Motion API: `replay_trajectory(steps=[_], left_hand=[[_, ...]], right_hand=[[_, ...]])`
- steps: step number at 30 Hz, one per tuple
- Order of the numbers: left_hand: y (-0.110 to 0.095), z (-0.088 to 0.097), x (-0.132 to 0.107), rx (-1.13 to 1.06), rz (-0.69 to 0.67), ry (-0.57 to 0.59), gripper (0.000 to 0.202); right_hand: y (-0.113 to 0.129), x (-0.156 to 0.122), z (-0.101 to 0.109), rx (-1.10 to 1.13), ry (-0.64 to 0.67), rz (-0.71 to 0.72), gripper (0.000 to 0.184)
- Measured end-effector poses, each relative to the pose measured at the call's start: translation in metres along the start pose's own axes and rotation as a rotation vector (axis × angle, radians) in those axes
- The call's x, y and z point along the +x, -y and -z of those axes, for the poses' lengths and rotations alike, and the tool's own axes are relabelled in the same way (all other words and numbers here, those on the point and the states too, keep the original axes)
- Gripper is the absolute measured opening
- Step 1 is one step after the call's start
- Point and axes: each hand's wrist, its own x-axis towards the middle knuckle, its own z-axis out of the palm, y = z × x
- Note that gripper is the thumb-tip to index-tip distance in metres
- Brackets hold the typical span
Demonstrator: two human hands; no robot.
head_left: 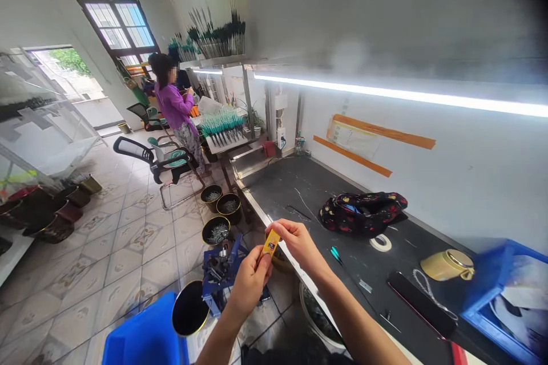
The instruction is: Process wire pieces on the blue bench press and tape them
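A small yellow packet with a dark label is held between both hands in front of the black workbench. My left hand pinches its lower end with thumb and fingers closed. My right hand grips its upper end from the right, fingers curled. Both hands hover over the bench's front edge, above the floor.
On the bench lie a dark floral cloth, a tape roll, a yellow cup, a black phone and a blue crate. Round tins and a blue bin stand on the floor. A person in purple stands far left.
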Motion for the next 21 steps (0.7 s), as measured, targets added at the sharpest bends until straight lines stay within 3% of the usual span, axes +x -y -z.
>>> replay_trajectory(steps=[2,6,8,11,15,18,21], left_hand=[[0.001,0.003,0.001,0.035,0.008,0.005,0.030],[0.002,0.015,0.000,0.057,0.073,0.040,0.027],[0.000,0.019,0.001,0.041,0.058,0.040,0.025],[-0.004,0.018,0.007,0.114,-0.024,0.031,0.024],[-0.010,0.016,0.016,0.335,-0.097,-0.012,0.022],[-0.012,0.016,0.018,0.466,-0.167,-0.042,0.020],[-0.015,0.018,0.020,0.521,-0.214,-0.059,0.019]], right_hand=[[0.000,0.004,0.012,0.088,-0.079,-0.006,0.031],[0.006,0.019,0.060,0.468,-0.402,-0.025,0.025],[0.010,0.024,0.077,0.596,-0.448,-0.027,0.020],[0.015,0.017,0.072,0.598,-0.289,-0.066,0.018],[0.011,0.001,0.040,0.175,-0.016,-0.058,0.022],[0.008,-0.001,0.032,-0.148,0.076,0.005,0.026],[0.009,0.003,0.037,-0.287,0.117,0.094,0.020]])
